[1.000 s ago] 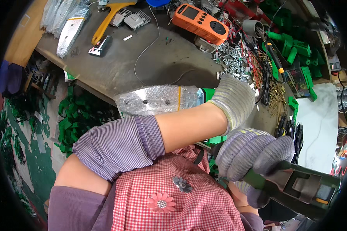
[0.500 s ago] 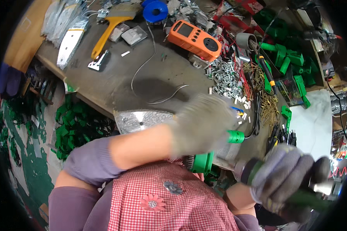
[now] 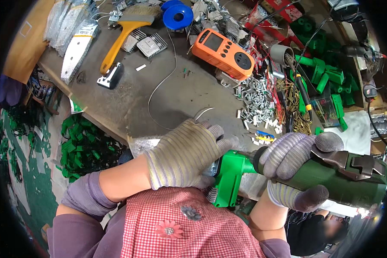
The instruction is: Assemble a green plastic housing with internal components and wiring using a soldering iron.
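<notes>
A dark green cylindrical power screwdriver (image 3: 352,182) with a metal clip lies nearly level in my right hand (image 3: 294,161), whose gloved fingers wrap round its front part. Its nose points left, against or very close to the side of a bright green plastic tool housing (image 3: 230,178). My left hand (image 3: 187,155), in a striped glove, closes over the left end of that housing. A clear or shiny part shows between glove and housing; the thumb is mostly hidden. Beneath the left wrist lies the edge of a silvery sheet (image 3: 141,145).
On the bench are an orange meter (image 3: 223,53), a yellow-handled brush (image 3: 122,36), a blue spool (image 3: 177,17) and a loose grey wire (image 3: 152,92). Screws (image 3: 258,103) lie in a pile ahead. Green parts fill a box (image 3: 324,71) at right and a heap (image 3: 84,148) below left.
My left hand has come left and down onto the green housing. My right hand has brought the power screwdriver up and levelled it, its nose now at the housing.
</notes>
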Available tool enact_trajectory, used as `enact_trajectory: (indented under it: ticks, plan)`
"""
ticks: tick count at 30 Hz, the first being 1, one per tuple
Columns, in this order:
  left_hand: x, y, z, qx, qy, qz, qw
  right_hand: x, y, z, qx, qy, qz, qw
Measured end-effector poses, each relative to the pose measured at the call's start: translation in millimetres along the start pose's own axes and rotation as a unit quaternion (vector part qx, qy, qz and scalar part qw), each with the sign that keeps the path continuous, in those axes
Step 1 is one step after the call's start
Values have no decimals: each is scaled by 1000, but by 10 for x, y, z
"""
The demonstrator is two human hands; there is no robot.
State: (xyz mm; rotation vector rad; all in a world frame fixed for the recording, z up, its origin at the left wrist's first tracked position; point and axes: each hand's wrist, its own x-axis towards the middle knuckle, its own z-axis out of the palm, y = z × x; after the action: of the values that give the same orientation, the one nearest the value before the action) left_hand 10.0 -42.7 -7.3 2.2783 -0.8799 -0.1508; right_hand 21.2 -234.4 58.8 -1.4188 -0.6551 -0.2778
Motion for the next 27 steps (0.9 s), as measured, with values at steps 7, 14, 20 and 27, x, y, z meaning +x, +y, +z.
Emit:
enact_trajectory:
  ticks: [7, 14, 20, 27]
  plan:
    - [19, -54, 0, -7, -42, 22, 999, 106, 44, -15, 48, -41, 30, 998]
    - [9, -59, 8, -11, -40, -3, 999, 87, 34, -63, -87, -137, 130, 978]
    - [33, -49, -30, -20, -70, 13, 997, 79, 150, -132, 77, -87, 38, 992]
    - [51, -75, -17, -31, -74, 4, 997, 205, 158, -56, 99, -86, 9, 991]
